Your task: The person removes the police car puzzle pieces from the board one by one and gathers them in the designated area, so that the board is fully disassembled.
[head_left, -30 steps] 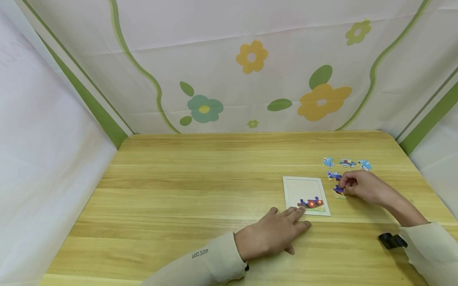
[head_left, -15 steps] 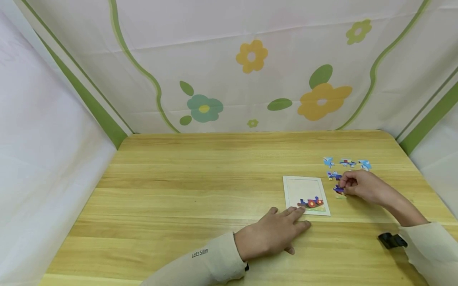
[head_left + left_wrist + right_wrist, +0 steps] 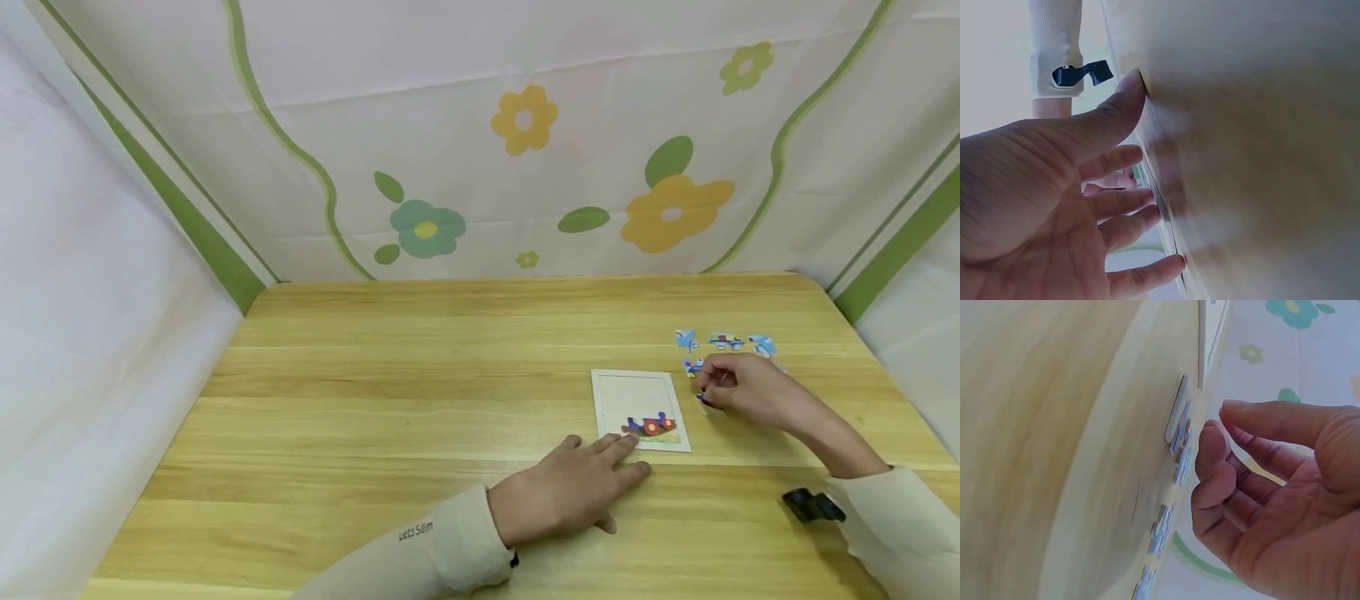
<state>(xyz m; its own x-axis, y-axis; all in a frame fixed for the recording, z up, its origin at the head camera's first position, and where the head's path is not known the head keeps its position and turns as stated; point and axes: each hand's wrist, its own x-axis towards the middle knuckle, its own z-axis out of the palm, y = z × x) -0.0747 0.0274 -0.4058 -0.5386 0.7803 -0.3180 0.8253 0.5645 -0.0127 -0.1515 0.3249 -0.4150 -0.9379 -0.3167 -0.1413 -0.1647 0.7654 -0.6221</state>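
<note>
My left hand (image 3: 566, 492) rests spread on the table's near side, its fingertips touching the lower edge of the white puzzle board (image 3: 624, 392). Assembled pieces showing a red-wheeled vehicle (image 3: 652, 426) fill the board's lower right. In the left wrist view, the left hand's fingers (image 3: 1125, 203) are extended against the board's edge. Just right of the board, my right hand (image 3: 753, 392) hovers with loosely curled fingers over a purple jigsaw piece (image 3: 702, 398), which it partly hides. The right wrist view shows thumb and forefinger close together with nothing between them, apart from the pieces.
Behind the right hand lie loose blue jigsaw pieces: a left one (image 3: 686, 339), a middle one (image 3: 726, 341) and a right one (image 3: 763, 344). Another piece (image 3: 692, 367) lies nearer. A flowered cloth (image 3: 450, 150) hangs at the wooden table's (image 3: 420, 375) far edge.
My right hand has shifted slightly left, covering more of the purple piece and its neighbour. The left hand and the board stay in place; the head view has turned a little.
</note>
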